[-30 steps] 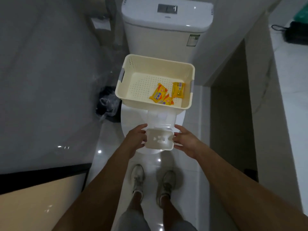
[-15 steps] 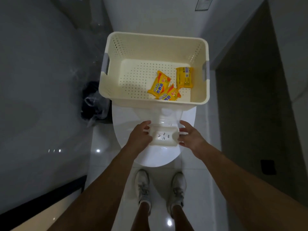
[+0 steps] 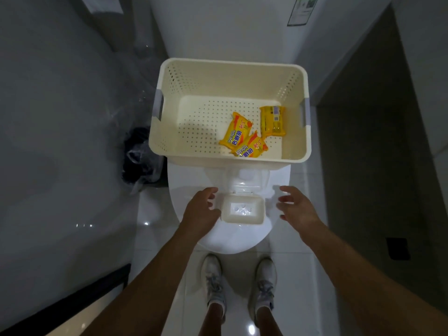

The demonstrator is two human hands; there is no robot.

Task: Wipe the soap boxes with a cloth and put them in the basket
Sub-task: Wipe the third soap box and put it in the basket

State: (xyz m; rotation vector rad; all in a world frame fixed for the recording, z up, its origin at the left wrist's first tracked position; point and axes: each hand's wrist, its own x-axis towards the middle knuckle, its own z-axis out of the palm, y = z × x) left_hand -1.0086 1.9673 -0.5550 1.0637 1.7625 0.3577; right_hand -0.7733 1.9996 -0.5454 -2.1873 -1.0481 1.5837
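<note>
Bathroom tiles surround the closed toilet lid [image 3: 232, 238], where your soap box [image 3: 242, 212] sits open, just below the basket [image 3: 230, 71] holding 3 yellow soaps [image 3: 236, 134]. Your left hand [image 3: 200, 212] touches its left edge, fingers loosely curled, holding nothing; your right hand [image 3: 297, 209] hovers spread and empty, beside it. No cloth shows, so find it, then steady the box while wiping.
</note>
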